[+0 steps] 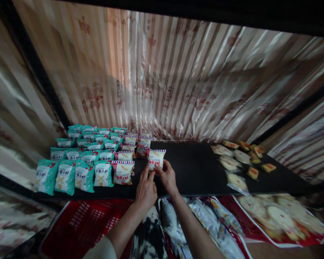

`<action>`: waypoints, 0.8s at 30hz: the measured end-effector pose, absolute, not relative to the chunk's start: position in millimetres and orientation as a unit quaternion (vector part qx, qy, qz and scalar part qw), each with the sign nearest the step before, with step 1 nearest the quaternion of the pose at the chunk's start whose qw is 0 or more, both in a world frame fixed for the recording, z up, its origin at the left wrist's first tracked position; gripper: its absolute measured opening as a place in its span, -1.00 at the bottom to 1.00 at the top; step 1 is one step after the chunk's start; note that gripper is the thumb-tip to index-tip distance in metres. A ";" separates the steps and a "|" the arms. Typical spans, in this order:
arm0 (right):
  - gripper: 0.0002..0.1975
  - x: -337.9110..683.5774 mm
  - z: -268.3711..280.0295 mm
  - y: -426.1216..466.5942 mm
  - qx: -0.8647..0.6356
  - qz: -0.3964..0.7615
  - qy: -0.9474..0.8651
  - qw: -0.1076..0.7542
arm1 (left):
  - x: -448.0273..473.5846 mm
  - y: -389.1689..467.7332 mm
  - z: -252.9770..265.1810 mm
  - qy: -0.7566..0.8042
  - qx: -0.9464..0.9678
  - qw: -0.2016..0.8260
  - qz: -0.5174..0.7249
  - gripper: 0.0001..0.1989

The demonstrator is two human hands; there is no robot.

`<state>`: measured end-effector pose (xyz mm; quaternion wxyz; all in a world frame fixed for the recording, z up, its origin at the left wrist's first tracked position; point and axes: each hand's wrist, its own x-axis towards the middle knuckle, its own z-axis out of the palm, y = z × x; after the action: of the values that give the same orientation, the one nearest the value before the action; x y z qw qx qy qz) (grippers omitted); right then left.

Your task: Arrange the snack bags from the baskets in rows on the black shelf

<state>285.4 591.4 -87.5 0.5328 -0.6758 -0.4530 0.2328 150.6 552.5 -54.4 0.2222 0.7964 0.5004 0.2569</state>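
Observation:
A small white snack bag with a red-and-blue striped top edge stands upright over the black shelf, pinched low down by both hands. My left hand has its fingers closed at the bag's lower left. On the lower right, my right hand grips it with thumb and fingers. Just left of it, a column of matching white bags runs back toward the curtain, with a second short column beside it at the back. Teal snack bags fill rows farther left.
Flat round wrapped pastries and small yellow packets lie at the shelf's right. Below the front edge are a red basket, blue-and-white bags and a basket of round pastries. Striped curtain backs the shelf; dark posts frame it.

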 end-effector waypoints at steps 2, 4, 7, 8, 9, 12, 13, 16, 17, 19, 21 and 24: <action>-0.53 279.3 -88.4 603.7 -0.677 0.233 -0.454 0.530 | 152.5 559.4 -57.5 0.521 0.785 0.239 0.234 -0.49; -0.53 273.4 -89.5 614.5 -0.677 0.238 -0.457 0.526 | 153.4 567.3 -59.0 0.539 0.776 0.250 0.215 -0.47; -0.54 267.2 -93.5 628.5 -0.680 0.236 -0.462 0.518 | 153.4 578.8 -59.6 0.558 0.763 0.257 0.199 -0.47; -0.54 266.1 -95.3 632.6 -0.682 0.233 -0.463 0.516 | 153.1 582.3 -59.8 0.563 0.761 0.258 0.195 -0.46; -0.55 265.2 -97.1 636.5 -0.684 0.230 -0.464 0.514 | 152.8 585.4 -60.0 0.567 0.759 0.259 0.190 -0.46; -0.55 263.9 -101.0 646.0 -0.687 0.227 -0.466 0.509 | 152.5 593.4 -61.7 0.574 0.755 0.258 0.182 -0.45; -0.55 263.5 -101.5 648.5 -0.687 0.229 -0.466 0.508 | 152.6 595.7 -62.7 0.576 0.754 0.258 0.182 -0.45; -0.54 261.7 -101.0 654.5 -0.685 0.247 -0.469 0.500 | 153.2 601.3 -66.2 0.579 0.752 0.256 0.184 -0.45; -0.53 260.8 -100.7 656.0 -0.682 0.254 -0.471 0.498 | 153.3 602.8 -67.4 0.580 0.751 0.255 0.185 -0.46; -0.54 259.0 -101.1 658.5 -0.675 0.262 -0.477 0.498 | 153.4 605.3 -69.9 0.582 0.749 0.250 0.192 -0.46; -0.55 257.7 -103.0 660.3 -0.666 0.263 -0.482 0.505 | 153.3 607.0 -72.0 0.581 0.750 0.243 0.202 -0.46; -0.56 257.9 -106.9 661.7 -0.657 0.265 -0.486 0.512 | 153.2 608.2 -74.4 0.581 0.746 0.241 0.220 -0.47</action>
<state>257.9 661.7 -106.9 0.5119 -0.6566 -0.4865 0.2650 153.2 608.2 -74.4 0.2413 0.7457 0.5808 0.2197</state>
